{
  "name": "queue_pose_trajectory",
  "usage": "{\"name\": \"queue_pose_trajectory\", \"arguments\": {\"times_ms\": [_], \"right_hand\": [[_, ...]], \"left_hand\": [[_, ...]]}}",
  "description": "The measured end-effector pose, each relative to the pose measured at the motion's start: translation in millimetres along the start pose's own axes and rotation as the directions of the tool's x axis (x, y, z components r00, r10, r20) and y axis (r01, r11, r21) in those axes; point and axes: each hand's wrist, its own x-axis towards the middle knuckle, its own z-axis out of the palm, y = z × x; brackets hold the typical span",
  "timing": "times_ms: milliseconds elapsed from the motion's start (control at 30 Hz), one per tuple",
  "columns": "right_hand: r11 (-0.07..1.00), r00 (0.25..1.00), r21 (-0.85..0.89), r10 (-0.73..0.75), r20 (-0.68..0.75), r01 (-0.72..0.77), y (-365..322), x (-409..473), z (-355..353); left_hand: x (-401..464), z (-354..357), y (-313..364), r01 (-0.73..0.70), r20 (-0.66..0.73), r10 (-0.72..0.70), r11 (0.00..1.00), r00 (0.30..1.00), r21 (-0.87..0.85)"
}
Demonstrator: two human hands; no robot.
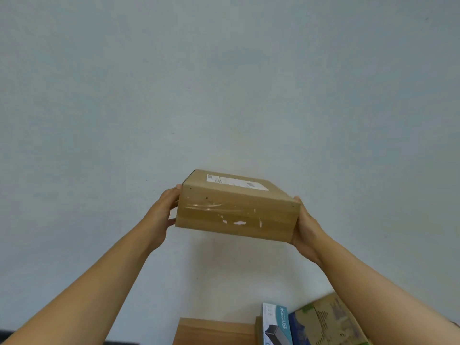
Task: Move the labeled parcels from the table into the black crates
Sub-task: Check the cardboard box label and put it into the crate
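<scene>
- A flat brown cardboard parcel (236,207), taped along its near side with clear tape and bearing a white printed label (236,182) on its top face, is held up in the air in front of a pale blue-grey wall (224,83).
- The left hand (165,212) presses against the parcel's left end: its fingers run along that side, one fingertip showing at the top left corner and the thumb at the lower left corner.
- The right hand (305,227) grips the parcel's right end, palm against that side, with the thumb at the top right corner; its other fingers are hidden behind the box.
- The parcel lies between the two hands, tilted slightly down to the right, label facing up.
- Well below the parcel, at the bottom edge of the view, lies a plain brown cardboard box (214,331).
- Just right of that box stands a white and teal retail carton (276,324) printed with "USB".
- Beside the carton, under the right forearm, is a brown box printed in green and blue (328,319).
</scene>
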Motion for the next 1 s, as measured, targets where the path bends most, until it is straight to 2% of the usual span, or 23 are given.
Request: {"name": "queue_pose_trajectory", "arguments": {"times_ms": [100, 400, 533, 667, 733, 833, 900, 1000], "right_hand": [[0.997, 0.997, -0.002, 0.082, 0.014, -0.081, 3, 1, -6], [0.99, 0.988, -0.012, 0.14, 0.069, -0.14, -2, -4, -19], [0.991, 0.99, -0.03, 0.134, 0.047, -0.133, -5, -9, -17], [0.994, 0.994, 0.039, 0.105, 0.01, -0.105, -8, -11, -19], [0.991, 0.996, 0.11, 0.083, -0.016, -0.081, -8, -12, -17], [0.976, 0.997, 0.213, 0.064, -0.041, -0.053, -2, -13, -8], [0.958, 0.996, 0.284, 0.06, -0.063, -0.04, 8, -10, 1], [0.926, 0.994, 0.376, 0.057, -0.088, -0.02, 23, -5, 19]], "left_hand": [[-1, -3, 2, 0.034, 0.039, -0.031, 0.998, 0.999, -0.058], [-11, -4, 8, 0.002, 0.168, 0.021, 0.991, 0.986, -0.136], [-13, 1, 5, -0.017, 0.195, 0.037, 0.994, 0.98, -0.106], [-13, 8, 4, -0.035, 0.216, 0.045, 0.998, 0.975, -0.047], [-11, 10, 0, -0.053, 0.167, 0.049, 0.998, 0.985, 0.017], [-11, 24, -9, -0.066, -0.139, 0.078, 0.994, 0.987, 0.089], [-14, 39, -14, -0.011, -0.31, 0.021, 0.999, 0.951, 0.033], [-21, 65, -19, 0.066, -0.347, -0.107, 0.99, 0.932, -0.127]]}}
